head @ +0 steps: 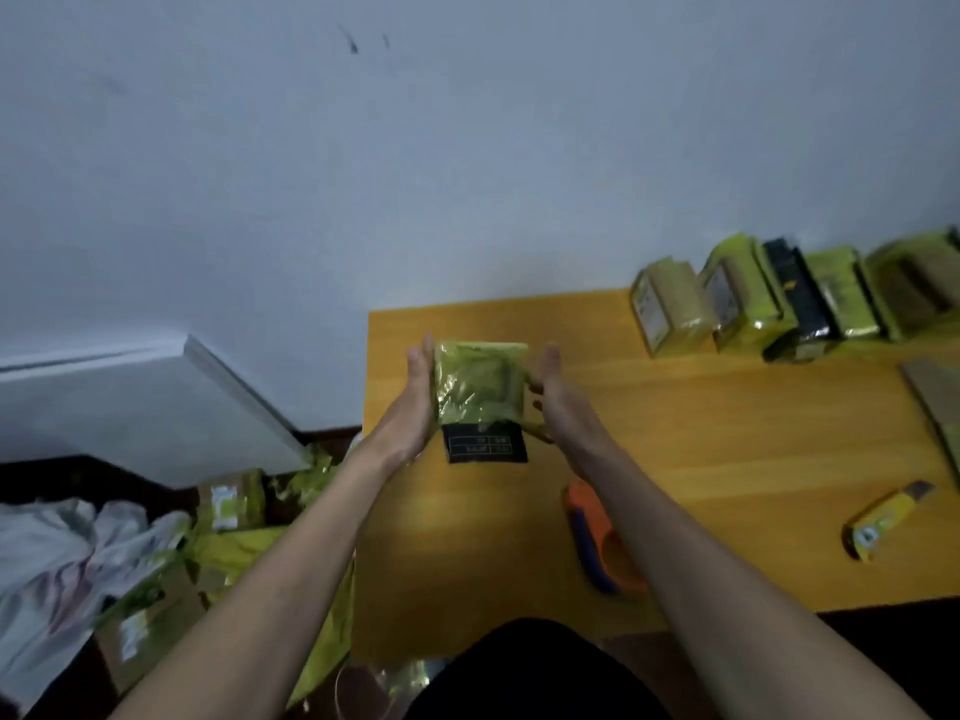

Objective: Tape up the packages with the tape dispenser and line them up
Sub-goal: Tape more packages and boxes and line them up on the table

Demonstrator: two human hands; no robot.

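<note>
I hold a small package (480, 389) wrapped in crinkled yellow-green film above the wooden table (701, 459); a black labelled end sticks out at its bottom. My left hand (415, 402) presses flat against its left side. My right hand (553, 397) grips its right side, fingers curled behind the edge. The orange and blue tape dispenser (597, 543) lies on the table under my right forearm, partly hidden. Several taped packages (779, 298) stand in a row at the table's far right, along the wall.
A yellow utility knife (883, 519) lies on the table at the right, and brown cardboard (935, 402) reaches in from the right edge. On the floor to the left are several packages (228, 501), yellow wrapping, white cloth (57, 558) and a white board (156, 402).
</note>
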